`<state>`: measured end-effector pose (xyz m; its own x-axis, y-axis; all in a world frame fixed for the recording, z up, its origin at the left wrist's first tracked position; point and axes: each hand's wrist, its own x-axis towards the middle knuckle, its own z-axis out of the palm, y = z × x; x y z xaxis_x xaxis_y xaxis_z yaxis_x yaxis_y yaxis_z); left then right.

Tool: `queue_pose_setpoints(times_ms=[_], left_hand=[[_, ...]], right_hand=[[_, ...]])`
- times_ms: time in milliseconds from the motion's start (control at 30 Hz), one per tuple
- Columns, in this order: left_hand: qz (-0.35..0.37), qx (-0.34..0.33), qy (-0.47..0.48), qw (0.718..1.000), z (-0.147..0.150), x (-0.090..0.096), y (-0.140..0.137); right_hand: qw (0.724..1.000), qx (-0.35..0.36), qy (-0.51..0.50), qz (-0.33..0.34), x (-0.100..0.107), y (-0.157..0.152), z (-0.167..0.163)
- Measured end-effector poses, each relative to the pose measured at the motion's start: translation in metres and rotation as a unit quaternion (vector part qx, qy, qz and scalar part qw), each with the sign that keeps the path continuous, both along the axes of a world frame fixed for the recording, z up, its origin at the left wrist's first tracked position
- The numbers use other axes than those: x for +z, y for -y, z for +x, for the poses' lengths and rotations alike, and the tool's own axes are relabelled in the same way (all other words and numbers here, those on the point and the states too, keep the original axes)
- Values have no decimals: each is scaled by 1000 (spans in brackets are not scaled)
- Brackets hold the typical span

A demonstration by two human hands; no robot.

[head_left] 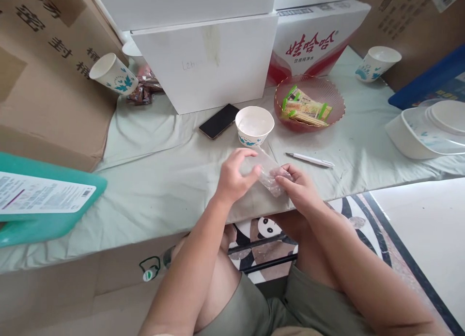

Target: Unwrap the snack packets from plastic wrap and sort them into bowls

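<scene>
Over the front part of the table, my right hand pinches a clear, crinkled plastic bag between thumb and fingers. My left hand is beside the bag's left side, its thumb and fingers apart and curved, gripping nothing that I can see. Just beyond the bag's upper end stands a white paper bowl with a blue leaf print; its inside looks pale. A dark phone lies left of the bowl. To the right of my hands is a white pen.
A pinkish glass bowl holds several wrapped snacks. White cartons line the back, with brown boxes at the sides. Paper cups stand near both ends. A green jug is at left, a white plastic container at right.
</scene>
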<state>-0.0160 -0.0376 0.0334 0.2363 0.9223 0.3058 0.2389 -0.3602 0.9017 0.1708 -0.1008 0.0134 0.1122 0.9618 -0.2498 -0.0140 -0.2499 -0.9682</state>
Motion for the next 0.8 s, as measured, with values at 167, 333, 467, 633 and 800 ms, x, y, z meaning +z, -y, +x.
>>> queue_pose_setpoints(times_ms=[167, 333, 467, 633, 800], left_hand=[[-217, -213, 22, 952, 4, 1, 8], [-282, -217, 72, 932, -1, 2, 1], [-283, -186, 107, 935, -5, 6, -10], [-276, -11, 186, 943, -8, 3, -28], [-287, 47, 254, 922, -16, 0, -43]], right_hand=[[995, 22, -54, 80, 3, 4, -8], [978, -24, 105, 178, 1, 2, -5], [954, 55, 223, 192, 20, -12, 3], [868, -23, 396, 299, 75, -85, 7], [796, 167, 531, 238, 67, -185, -10]])
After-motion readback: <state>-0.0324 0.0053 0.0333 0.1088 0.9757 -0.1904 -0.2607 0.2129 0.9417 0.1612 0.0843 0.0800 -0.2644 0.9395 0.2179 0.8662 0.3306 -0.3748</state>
